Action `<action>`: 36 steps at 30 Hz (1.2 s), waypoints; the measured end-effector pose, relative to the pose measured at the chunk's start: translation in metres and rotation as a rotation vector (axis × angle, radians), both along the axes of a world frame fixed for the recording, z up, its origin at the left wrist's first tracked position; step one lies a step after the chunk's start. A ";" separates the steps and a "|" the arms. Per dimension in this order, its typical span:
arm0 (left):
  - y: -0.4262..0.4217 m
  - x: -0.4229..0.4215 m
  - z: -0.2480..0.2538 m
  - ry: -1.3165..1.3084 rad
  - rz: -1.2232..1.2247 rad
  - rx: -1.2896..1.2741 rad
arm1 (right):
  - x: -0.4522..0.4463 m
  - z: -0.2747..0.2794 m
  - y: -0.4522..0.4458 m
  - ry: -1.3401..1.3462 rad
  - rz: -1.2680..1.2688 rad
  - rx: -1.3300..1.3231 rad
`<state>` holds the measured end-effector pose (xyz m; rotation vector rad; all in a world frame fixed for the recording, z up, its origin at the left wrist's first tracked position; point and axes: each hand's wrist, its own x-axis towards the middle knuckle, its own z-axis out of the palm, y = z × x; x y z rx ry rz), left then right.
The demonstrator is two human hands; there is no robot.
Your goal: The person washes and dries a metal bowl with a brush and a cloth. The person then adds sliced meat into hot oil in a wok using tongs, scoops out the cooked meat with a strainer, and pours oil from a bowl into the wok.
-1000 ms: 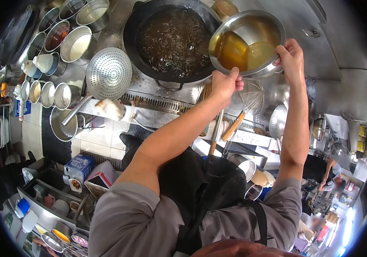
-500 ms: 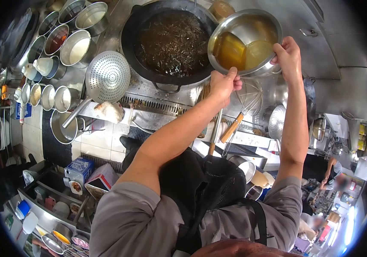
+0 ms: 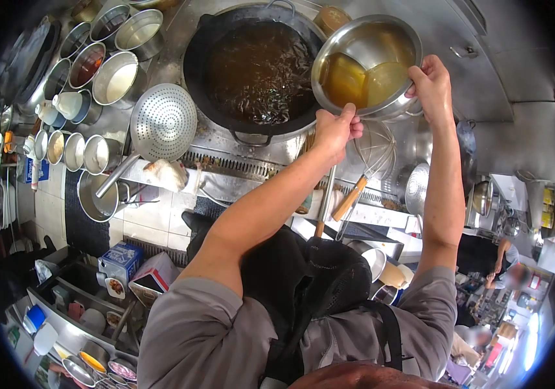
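Observation:
A wide metal bowl (image 3: pixel 387 45) with yellow-brown liquid in it is held at its rim by both hands. My left hand (image 3: pixel 339 133) pinches the near left edge, and my right hand (image 3: pixel 430 84) grips the right edge. The bowl is tilted toward the large dark wok (image 3: pixel 196 84) on its left, which contains dark, rippling liquid. Below the bowl a wire whisk with a wooden handle (image 3: pixel 350 198) lies across the counter's edge. To the left of the wok rests a round perforated skimmer (image 3: pixel 163 122).
Several metal containers of liquids and seasonings stand at the upper left, one of them holding white liquid (image 3: pixel 115 78). A metal pot (image 3: pixel 98 198) sits below them. Another perforated ladle (image 3: pixel 418 188) is at the right. A co-worker (image 3: pixel 504 259) is visible far right.
The bowl and both hands have shifted slightly left in view. The liquid surface in the wok looks smoother, with fewer small ripples on its left side.

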<state>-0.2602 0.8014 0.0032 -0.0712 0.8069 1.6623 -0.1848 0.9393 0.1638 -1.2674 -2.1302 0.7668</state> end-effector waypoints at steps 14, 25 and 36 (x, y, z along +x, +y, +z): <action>-0.002 -0.012 0.021 0.177 0.176 0.016 | 0.014 -0.013 0.006 0.304 -0.001 -0.118; -0.010 -0.115 0.055 0.542 0.348 0.028 | -0.051 -0.044 0.021 0.781 0.123 -0.334; 0.011 -0.329 0.044 0.411 0.399 0.054 | -0.290 -0.012 0.030 0.650 0.153 -0.210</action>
